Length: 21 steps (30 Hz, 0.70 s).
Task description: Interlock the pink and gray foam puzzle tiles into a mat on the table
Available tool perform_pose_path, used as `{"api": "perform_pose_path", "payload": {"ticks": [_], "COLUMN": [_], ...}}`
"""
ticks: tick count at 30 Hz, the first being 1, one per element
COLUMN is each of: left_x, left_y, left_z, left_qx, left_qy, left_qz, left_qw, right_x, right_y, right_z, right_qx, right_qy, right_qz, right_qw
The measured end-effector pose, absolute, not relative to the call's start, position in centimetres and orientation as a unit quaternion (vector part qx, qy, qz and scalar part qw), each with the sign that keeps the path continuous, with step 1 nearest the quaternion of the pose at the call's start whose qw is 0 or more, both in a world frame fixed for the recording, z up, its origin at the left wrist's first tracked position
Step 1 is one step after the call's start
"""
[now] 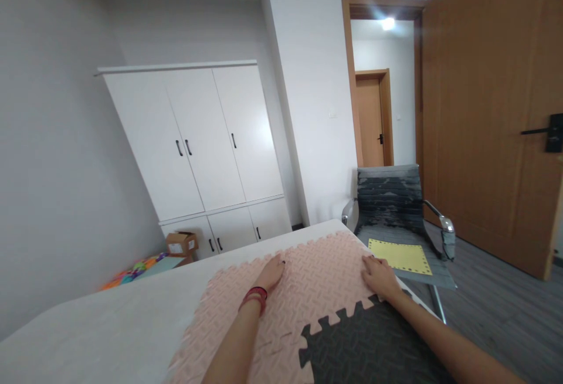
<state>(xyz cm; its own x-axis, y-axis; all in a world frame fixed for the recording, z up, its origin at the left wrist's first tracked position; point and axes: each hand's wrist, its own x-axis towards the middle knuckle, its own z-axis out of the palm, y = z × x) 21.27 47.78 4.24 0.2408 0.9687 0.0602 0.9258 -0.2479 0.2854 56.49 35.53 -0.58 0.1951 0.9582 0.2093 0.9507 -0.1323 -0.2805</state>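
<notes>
Pink interlocking foam mat tiles [328, 281] with a raised diamond-like pattern lie joined on a white-covered surface. My left hand [272, 271] rests palm down on the pink foam, its fingers along what looks like a seam, with red and dark bands at the wrist. At the right edge of the pink foam, my right hand [378, 277] lies with fingers extended, touching the mat and holding nothing I can see. Below it, a dark grey foam tile [369, 343] with toothed edges borders the pink foam in the near right corner, partly under my right forearm.
A worn black chair [389, 199] with metal arms stands beyond the right edge, a yellow sheet with dots along its border [400, 256] on its seat. A cardboard box [181, 244] sits before the white wardrobe [211, 143]. The wooden door [488, 114] stands open at right.
</notes>
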Motion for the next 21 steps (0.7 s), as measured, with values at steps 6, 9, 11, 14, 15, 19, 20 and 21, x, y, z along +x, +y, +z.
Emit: {"api": "perform_pose_path", "payload": {"ticks": [6,9,11,14,15,19,20,21], "left_x": [20.7,21.3,22.1,23.4,23.7,24.3,24.4,24.4], "left_y": [47.5,47.4,47.3,47.4,47.5,48.3,48.5,48.7], "left_z": [4.1,3.9,3.7,3.5,3.6,3.9,4.0,4.1], "left_qx": [0.812,0.809,0.799,0.779,0.774,0.769,0.771,0.772], "left_qy": [0.573,0.58,0.594,0.617,0.623,0.628,0.627,0.627], "left_qz": [0.106,0.095,0.09,0.086,0.086,0.076,0.071,0.065], "left_qw": [0.031,-0.009,-0.035,-0.065,-0.072,-0.088,-0.088,-0.087], "right_x": [56.1,55.8,55.7,55.6,55.7,55.8,55.8,55.8], "right_y": [35.3,35.0,34.8,34.7,34.7,35.0,35.0,35.1], "right_z": [-0.5,-0.4,-0.3,-0.2,-0.2,-0.3,-0.3,-0.4], "right_qx": [-0.753,-0.761,-0.76,-0.757,-0.757,-0.758,-0.759,-0.759], "right_qy": [-0.633,-0.621,-0.622,-0.624,-0.624,-0.623,-0.623,-0.623], "right_qz": [0.004,-0.008,-0.012,-0.015,-0.015,-0.01,-0.01,-0.012], "right_qw": [0.18,0.187,0.189,0.193,0.193,0.19,0.189,0.187]}}
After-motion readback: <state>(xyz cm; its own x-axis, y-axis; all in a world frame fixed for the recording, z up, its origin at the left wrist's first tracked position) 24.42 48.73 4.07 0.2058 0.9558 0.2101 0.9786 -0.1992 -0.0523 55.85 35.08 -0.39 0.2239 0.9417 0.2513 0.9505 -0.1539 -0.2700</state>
